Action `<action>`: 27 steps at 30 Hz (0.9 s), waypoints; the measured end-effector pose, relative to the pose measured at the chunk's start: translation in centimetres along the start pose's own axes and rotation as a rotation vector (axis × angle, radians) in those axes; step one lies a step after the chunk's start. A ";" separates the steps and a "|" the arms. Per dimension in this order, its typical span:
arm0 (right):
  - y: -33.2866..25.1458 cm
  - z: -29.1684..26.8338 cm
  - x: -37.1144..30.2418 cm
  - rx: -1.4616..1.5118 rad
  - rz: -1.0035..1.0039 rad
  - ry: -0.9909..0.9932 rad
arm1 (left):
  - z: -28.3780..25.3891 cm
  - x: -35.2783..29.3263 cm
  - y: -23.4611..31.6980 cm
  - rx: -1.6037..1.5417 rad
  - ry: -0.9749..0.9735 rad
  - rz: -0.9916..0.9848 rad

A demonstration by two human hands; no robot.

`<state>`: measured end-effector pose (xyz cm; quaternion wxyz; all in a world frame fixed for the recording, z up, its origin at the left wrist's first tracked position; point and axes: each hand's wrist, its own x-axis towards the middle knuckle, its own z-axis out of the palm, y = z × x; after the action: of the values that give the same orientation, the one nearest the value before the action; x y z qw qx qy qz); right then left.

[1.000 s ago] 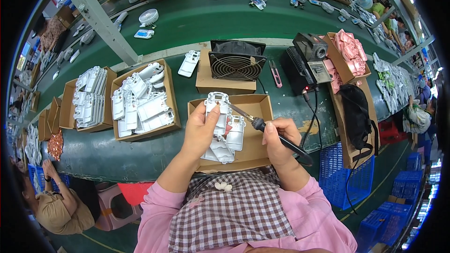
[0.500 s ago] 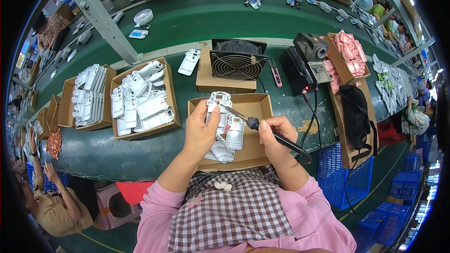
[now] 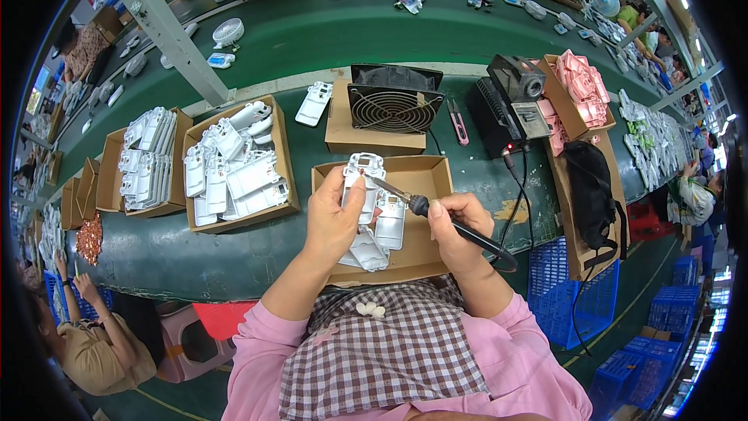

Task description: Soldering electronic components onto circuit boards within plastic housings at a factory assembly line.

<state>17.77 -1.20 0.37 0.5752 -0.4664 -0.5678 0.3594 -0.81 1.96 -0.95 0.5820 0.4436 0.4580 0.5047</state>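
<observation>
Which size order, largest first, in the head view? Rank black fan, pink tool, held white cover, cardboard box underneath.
Cardboard box
Black fan
White cover, partly hidden by left hand
Pink tool

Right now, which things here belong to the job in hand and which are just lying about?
In the job: white plastic casing, in the left hand; soldering iron, in the right hand; probably black soldering station.

Apparently lying about: black bag; pink-handled tool; boxed pink casings.

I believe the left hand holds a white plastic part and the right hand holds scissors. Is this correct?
Not quite: in the head view, the right hand holds a soldering iron, not scissors. The left hand does hold a white plastic part.
</observation>
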 end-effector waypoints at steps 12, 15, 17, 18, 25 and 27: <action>0.3 -0.1 -0.2 0.065 0.005 0.027 | -0.2 0.1 -1.1 0.145 0.060 0.109; 0.0 -0.1 -0.2 0.055 0.000 0.010 | -0.2 0.1 -1.0 0.145 0.045 0.095; 0.0 -0.2 -0.2 0.052 0.001 0.003 | 0.0 -0.1 -0.8 0.157 0.044 0.088; 0.0 -0.2 -0.2 0.047 0.004 -0.002 | 0.0 -0.1 -0.7 0.169 0.043 0.082; 0.0 -0.3 -0.2 0.040 0.017 -0.002 | 0.3 0.0 -0.7 0.175 0.033 0.107; 0.1 -0.2 -0.1 0.038 0.013 -0.001 | 0.3 -0.1 -0.4 0.174 0.037 0.095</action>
<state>17.96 -1.25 0.28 0.5814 -0.4586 -0.5582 0.3742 -0.48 1.84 -1.25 0.5082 0.5044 0.4889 0.4983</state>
